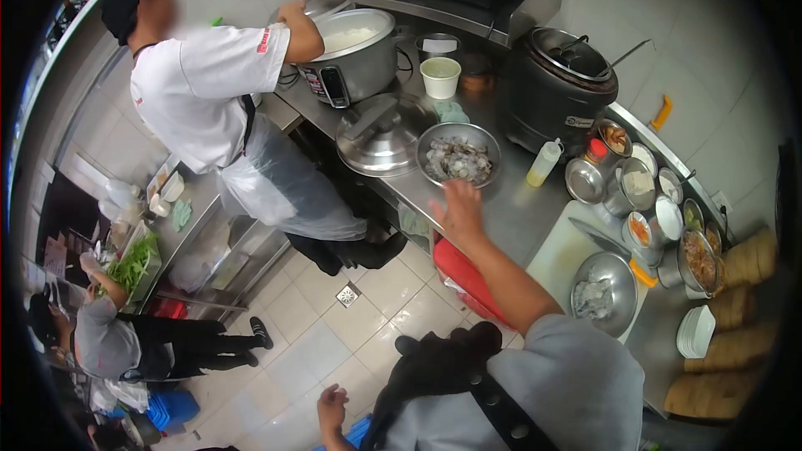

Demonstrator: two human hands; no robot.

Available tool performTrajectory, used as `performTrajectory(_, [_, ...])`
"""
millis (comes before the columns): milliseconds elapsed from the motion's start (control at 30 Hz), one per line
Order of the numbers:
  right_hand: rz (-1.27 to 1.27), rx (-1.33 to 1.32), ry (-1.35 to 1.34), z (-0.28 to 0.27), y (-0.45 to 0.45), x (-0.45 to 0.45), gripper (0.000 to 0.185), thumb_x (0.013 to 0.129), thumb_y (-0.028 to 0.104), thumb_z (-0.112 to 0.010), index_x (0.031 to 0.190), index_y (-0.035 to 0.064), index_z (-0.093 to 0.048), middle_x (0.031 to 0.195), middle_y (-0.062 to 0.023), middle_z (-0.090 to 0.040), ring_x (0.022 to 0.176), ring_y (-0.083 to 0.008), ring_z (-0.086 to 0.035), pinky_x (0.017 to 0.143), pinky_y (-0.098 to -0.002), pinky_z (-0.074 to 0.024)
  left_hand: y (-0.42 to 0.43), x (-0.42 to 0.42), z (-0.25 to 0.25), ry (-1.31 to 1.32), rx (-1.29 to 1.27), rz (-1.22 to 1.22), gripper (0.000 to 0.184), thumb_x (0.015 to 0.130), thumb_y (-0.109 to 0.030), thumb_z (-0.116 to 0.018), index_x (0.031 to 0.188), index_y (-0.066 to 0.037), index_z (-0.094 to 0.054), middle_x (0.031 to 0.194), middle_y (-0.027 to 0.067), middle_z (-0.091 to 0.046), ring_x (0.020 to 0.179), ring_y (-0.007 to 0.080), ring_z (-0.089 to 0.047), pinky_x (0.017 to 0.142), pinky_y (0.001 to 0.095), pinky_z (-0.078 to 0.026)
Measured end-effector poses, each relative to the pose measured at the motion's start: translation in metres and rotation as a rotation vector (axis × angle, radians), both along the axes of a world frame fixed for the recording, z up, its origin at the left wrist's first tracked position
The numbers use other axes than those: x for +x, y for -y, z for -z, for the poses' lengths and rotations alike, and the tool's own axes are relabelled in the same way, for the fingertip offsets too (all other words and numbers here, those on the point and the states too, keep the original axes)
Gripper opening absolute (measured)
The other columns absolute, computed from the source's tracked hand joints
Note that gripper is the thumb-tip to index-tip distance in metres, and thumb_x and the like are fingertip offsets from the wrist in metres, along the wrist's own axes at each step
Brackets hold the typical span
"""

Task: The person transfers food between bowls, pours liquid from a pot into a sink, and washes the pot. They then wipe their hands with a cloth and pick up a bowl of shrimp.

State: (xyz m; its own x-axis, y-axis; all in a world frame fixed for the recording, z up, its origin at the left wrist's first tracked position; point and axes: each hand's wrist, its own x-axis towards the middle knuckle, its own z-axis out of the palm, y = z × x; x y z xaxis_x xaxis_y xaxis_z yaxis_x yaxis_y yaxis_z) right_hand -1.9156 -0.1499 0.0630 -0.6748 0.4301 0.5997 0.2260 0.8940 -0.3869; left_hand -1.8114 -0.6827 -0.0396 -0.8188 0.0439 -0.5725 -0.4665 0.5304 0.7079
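My right hand (459, 210) is at the near rim of a metal bowl (493, 144), its fingers bent over the edge and the thumb outside. Grey raw shrimp (458, 159) fill the bowl, which stands on the steel counter. My left hand (332, 405) hangs low by my body, away from the counter, its fingers loosely bent and apart with nothing visible in them. Nearer my right side, a second metal bowl (620, 317) holds a smaller heap of pale shrimp (593, 297). It rests on a white cutting board (547, 255) beside a knife (597, 234) with an orange handle.
Left of the shrimp bowl lies a large metal lid (384, 138). A co-worker (200, 75) stands at a rice cooker (363, 67). A black soup warmer (535, 96), a squeeze bottle (545, 163) and several ingredient bowls line the back. Another person (109, 338) handles greens (134, 263).
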Motion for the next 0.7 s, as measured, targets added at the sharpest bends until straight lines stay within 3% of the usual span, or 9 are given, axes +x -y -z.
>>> performTrajectory(67, [0.123, 0.024, 0.16, 0.012, -0.029, -0.009, 0.035, 0.081, 0.034, -0.065, 0.097, 0.0039, -0.062, 0.101, -0.0139, -0.06, 0.103, -0.03, -0.053, 0.091, -0.0424, -0.0371, 0.007, -0.032, -0.001, -0.03, -0.01, 0.001, 0.037, 0.09, -0.018, -0.058, 0.121, 0.002, -0.053, 0.09, 0.0064, -0.067, 0.072, 0.0149, -0.065, 0.056, 0.0255, -0.046])
performTrajectory(133, [0.134, 0.019, 0.229, 0.025, -0.043, -0.011, 0.033, 0.082, 0.035, -0.065, 0.095, 0.0042, -0.063, 0.098, -0.0134, -0.061, 0.101, -0.0291, -0.054, 0.091, -0.0419, -0.0373, 0.001, -0.068, -0.017, -0.035, 0.014, -0.057, 0.042, 0.085, -0.021, -0.063, 0.117, 0.005, -0.057, 0.086, 0.0099, -0.067, 0.071, 0.0143, -0.064, 0.053, 0.0247, -0.045])
performTrajectory(300, [0.161, -0.015, 0.366, 0.028, -0.049, 0.002, 0.031, 0.082, 0.034, -0.065, 0.092, 0.0043, -0.065, 0.093, -0.0135, -0.063, 0.096, -0.0282, -0.058, 0.087, -0.0407, -0.0407, 0.007, -0.15, 0.001, -0.007, 0.026, 0.096, 0.035, 0.089, -0.02, -0.06, 0.117, 0.001, -0.055, 0.089, 0.007, -0.066, 0.073, 0.0153, -0.064, 0.057, 0.0266, -0.046])
performTrajectory(400, [0.103, -0.239, 0.219, -0.003, -0.054, 0.001, 0.029, 0.081, 0.03, -0.067, 0.093, 0.0037, -0.065, 0.094, -0.0144, -0.062, 0.093, -0.0306, -0.059, 0.082, -0.0411, -0.044, -0.003, -0.191, 0.01, -0.074, 0.019, 0.159, 0.033, 0.089, -0.019, -0.059, 0.115, 0.002, -0.056, 0.088, 0.0063, -0.066, 0.072, 0.0149, -0.064, 0.057, 0.0268, -0.046])
performTrajectory(533, [0.036, -0.375, 0.005, -0.047, -0.093, -0.063, 0.02, 0.08, 0.024, -0.068, 0.086, 0.0048, -0.065, 0.09, -0.0149, -0.062, 0.088, -0.0333, -0.06, 0.076, -0.04, -0.0459, -0.025, -0.227, 0.018, -0.007, 0.056, 0.186, 0.033, 0.089, -0.02, -0.059, 0.113, 0.002, -0.057, 0.087, 0.0062, -0.067, 0.07, 0.0147, -0.064, 0.057, 0.0267, -0.046])
performTrajectory(567, [0.037, -0.383, -0.005, -0.053, -0.108, -0.087, 0.02, 0.08, 0.024, -0.068, 0.086, 0.0048, -0.065, 0.09, -0.0149, -0.062, 0.088, -0.0333, -0.06, 0.076, -0.04, -0.0459, -0.031, -0.235, 0.015, 0.023, 0.088, 0.14, 0.04, 0.085, -0.017, -0.06, 0.115, 0.009, -0.056, 0.086, 0.0117, -0.067, 0.071, 0.0167, -0.064, 0.061, 0.0258, -0.049])
performTrajectory(700, [-0.016, -0.328, -0.14, -0.063, -0.196, -0.198, 0.016, 0.08, 0.022, -0.064, 0.083, 0.0066, -0.066, 0.082, -0.0141, -0.063, 0.082, -0.0325, -0.061, 0.072, -0.0406, -0.0469, -0.03, -0.264, 0.032, 0.125, 0.065, -0.008, 0.032, 0.087, -0.022, -0.058, 0.109, 0.001, -0.06, 0.085, 0.0104, -0.067, 0.07, 0.0188, -0.067, 0.052, 0.028, -0.05])
